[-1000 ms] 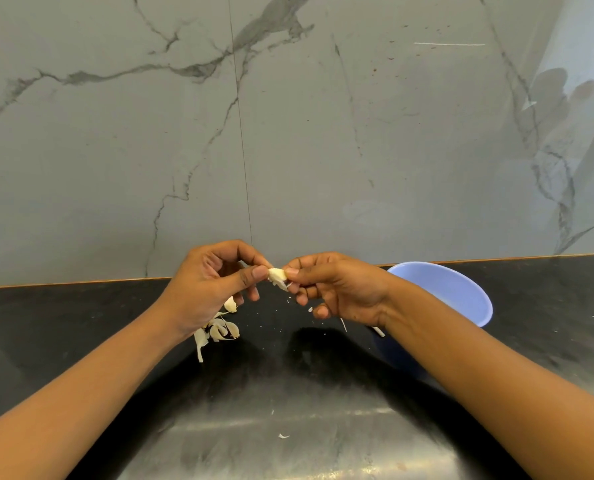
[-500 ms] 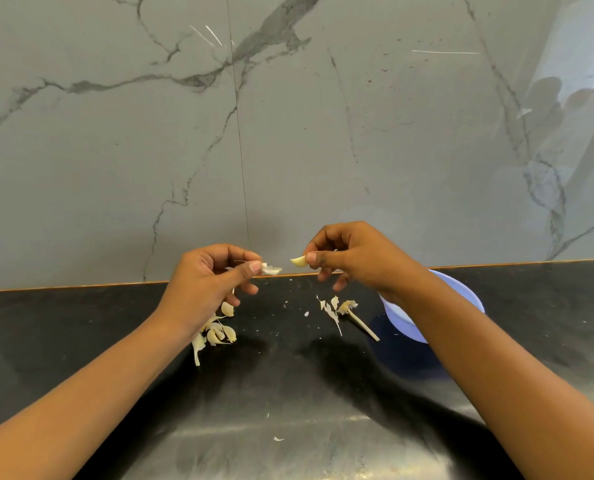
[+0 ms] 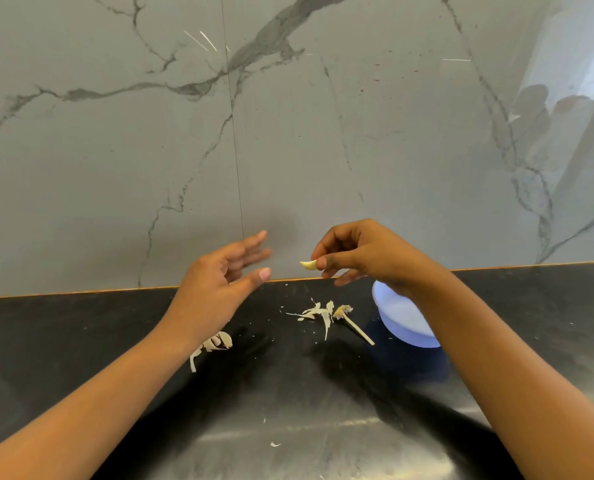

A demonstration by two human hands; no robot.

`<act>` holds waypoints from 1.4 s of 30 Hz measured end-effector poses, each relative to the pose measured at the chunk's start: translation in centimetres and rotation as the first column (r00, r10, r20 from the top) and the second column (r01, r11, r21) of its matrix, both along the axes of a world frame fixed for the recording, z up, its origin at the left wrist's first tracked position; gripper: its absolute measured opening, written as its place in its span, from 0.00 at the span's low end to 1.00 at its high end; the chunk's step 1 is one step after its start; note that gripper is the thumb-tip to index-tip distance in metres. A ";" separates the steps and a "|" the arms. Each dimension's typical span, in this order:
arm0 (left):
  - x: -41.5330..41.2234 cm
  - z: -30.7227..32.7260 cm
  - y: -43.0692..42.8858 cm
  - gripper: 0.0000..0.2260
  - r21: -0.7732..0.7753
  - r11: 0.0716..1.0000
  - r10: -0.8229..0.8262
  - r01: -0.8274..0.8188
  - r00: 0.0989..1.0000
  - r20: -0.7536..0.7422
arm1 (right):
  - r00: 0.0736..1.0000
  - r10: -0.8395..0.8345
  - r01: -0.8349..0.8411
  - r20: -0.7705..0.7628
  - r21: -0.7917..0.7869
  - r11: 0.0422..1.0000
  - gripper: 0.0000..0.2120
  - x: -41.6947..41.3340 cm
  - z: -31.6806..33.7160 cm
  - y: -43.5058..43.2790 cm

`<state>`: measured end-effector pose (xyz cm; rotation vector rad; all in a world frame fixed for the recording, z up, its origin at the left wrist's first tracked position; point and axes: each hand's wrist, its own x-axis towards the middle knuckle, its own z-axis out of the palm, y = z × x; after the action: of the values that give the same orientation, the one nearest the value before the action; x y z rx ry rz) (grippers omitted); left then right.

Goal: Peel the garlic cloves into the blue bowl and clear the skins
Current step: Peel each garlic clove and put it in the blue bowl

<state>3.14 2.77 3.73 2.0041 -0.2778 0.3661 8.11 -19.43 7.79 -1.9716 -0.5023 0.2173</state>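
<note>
The peeled garlic clove (image 3: 308, 265) is in the air above the back edge of the counter, pale yellow and bare of skin. The right hand (image 3: 364, 254) pinches it at one end between thumb and forefinger, and the other fingers are curled below. The clove points to the left, toward the left hand (image 3: 219, 282), but the two do not touch. The left hand is released: its fingers are stretched and a little spread, the palm is turned toward the right, and it holds nothing.

The blue bowl (image 3: 402, 317) stands on the counter below the right wrist, which covers part of its rim. What lies inside the bowl cannot be told.

A small heap of garlic skins (image 3: 318, 311) lies on the counter between the two hands, just left of the bowl. A thin dry stalk (image 3: 357, 327) with a frayed head lies beside it. More skins (image 3: 216, 342) lie under the left wrist, partly hidden by it. One small scrap (image 3: 274, 444) lies alone, nearer to the person.

The black countertop (image 3: 81, 341) is shiny and carries tiny white crumbs. Behind it rises a grey marble wall (image 3: 288, 133) with dark veins.
</note>
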 end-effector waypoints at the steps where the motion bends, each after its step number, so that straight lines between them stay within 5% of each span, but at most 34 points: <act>1: -0.2 0.2 -0.2 0.19 -0.060 0.998 -0.003 0.001 0.999 -0.042 | 1.000 0.020 -0.021 0.020 0.014 1.000 0.04 -0.2 -0.2 0.4; 6: -0.6 0.5 -1.5 0.15 -0.312 0.950 -0.116 0.018 0.948 -0.298 | 0.950 0.064 -0.059 0.306 -0.026 0.998 0.06 -0.8 -1.2 2.2; 10: -0.6 0.5 -1.2 0.06 -0.420 0.907 -0.134 -0.020 0.933 -0.334 | 0.880 0.072 -0.060 0.470 -0.040 0.997 0.08 -1.2 -1.4 2.7; 16: -0.5 0.4 -0.6 0.10 -0.391 0.920 -0.067 -0.042 0.963 -0.260 | 0.951 -0.089 0.067 0.295 0.082 0.994 0.04 -0.8 -1.3 2.4; 21: -0.4 0.0 -0.6 0.08 -0.357 0.933 -0.021 -0.051 0.981 -0.194 | 0.994 0.026 -0.034 0.102 0.073 0.997 0.05 -1.4 -1.9 3.5; 25: -0.6 0.1 -0.7 0.13 -0.286 0.957 0.006 -0.044 0.991 -0.133 | 0.996 0.026 -0.034 0.088 0.094 0.995 0.02 -1.6 -2.6 4.1; 30: -0.8 0.1 -1.1 0.06 -0.237 0.972 -0.015 -0.006 0.996 -0.086 | 0.996 0.042 -0.046 0.074 0.056 0.997 0.03 -1.2 -1.2 2.8; 35: -0.7 1.0 -2.6 0.12 -0.261 0.965 -0.081 0.031 0.980 -0.184 | 0.984 -0.007 0.013 0.179 -0.030 0.999 0.03 -1.0 0.7 0.4; 39: -0.2 2.6 -5.9 0.14 -0.103 0.976 -0.212 0.191 0.942 -0.262 | 0.954 -0.152 0.178 0.259 -0.080 0.981 0.04 -1.6 2.1 -3.8; 42: 0.0 2.6 -9.6 0.25 0.251 0.907 -0.276 0.338 0.928 -0.251 | 0.903 -0.304 0.338 0.305 -0.064 0.939 0.05 -2.9 2.6 -8.2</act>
<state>3.09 -6.79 6.35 2.2201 -0.5325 -0.0974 5.18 -27.68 10.37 -2.1793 -0.3468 -0.2633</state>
